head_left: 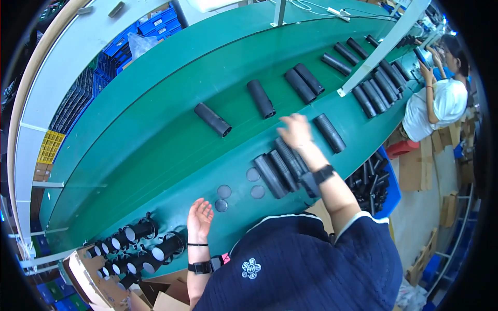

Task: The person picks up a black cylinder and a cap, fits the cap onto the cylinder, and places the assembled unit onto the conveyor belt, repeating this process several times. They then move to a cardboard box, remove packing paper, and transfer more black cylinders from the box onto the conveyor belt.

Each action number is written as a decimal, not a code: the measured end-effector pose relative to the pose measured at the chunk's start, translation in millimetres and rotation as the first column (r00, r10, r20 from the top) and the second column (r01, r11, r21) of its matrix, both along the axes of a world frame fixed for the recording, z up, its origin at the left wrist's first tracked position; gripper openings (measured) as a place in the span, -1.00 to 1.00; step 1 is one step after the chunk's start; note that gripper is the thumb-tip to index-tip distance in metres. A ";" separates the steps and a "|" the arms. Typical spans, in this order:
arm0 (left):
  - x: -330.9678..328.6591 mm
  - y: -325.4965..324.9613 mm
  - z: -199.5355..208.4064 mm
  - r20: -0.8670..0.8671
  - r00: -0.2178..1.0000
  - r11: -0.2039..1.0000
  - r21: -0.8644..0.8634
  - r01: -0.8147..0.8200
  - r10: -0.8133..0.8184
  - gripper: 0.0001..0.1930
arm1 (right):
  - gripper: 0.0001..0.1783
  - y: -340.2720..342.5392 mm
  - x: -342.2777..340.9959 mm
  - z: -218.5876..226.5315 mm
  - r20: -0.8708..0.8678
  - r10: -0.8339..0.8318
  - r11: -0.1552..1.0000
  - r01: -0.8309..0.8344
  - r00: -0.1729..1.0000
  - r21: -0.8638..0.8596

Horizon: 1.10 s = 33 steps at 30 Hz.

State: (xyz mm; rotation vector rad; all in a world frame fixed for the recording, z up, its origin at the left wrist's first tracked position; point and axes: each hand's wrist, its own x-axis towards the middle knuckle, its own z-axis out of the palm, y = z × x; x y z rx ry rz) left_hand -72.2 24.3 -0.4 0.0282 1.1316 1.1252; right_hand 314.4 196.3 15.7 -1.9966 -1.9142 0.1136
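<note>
My left hand (199, 216) is held over the near bench with its fingers loosely stretched and nothing in them. Beside it lie several dark round discs (223, 191). My right hand (297, 132) is reaching over the bench, slightly smeared by motion, its fingers apart and apparently holding nothing. Beneath that wrist and forearm, several black cylindrical tubes (271, 176) lie side by side, partly covered by the arm. A separate black tube (330, 133) rests just right of the hand. Farther off, more black tubes (212, 119) lie spaced out on the green belt (171, 160).
At lower left, several black cylinders with pale round ends (163, 248) stand near a cardboard box (85, 274). A blue bin (391, 194) of small black parts is at right. A white metal post (373, 57) rises from the bench. Another person (441, 98) works at far right.
</note>
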 end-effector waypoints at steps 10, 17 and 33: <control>54.3 20.9 26.0 -0.030 0.975 0.970 0.097 0.223 -0.221 -0.70 | -0.14 -61.3 166.2 -39.0 -0.143 -0.251 0.953 0.218 0.957 -0.211; 111.3 21.4 72.0 -0.421 0.878 0.737 0.516 0.437 -0.226 -0.39 | -0.11 -119.4 -46.5 75.5 -0.835 0.270 0.774 -0.624 0.480 -0.109; 49.8 -62.4 -1.6 -0.488 0.803 0.725 0.408 0.555 -0.341 -0.21 | -0.59 -145.3 -138.1 2.0 -0.924 -0.325 0.362 -0.877 0.199 -0.316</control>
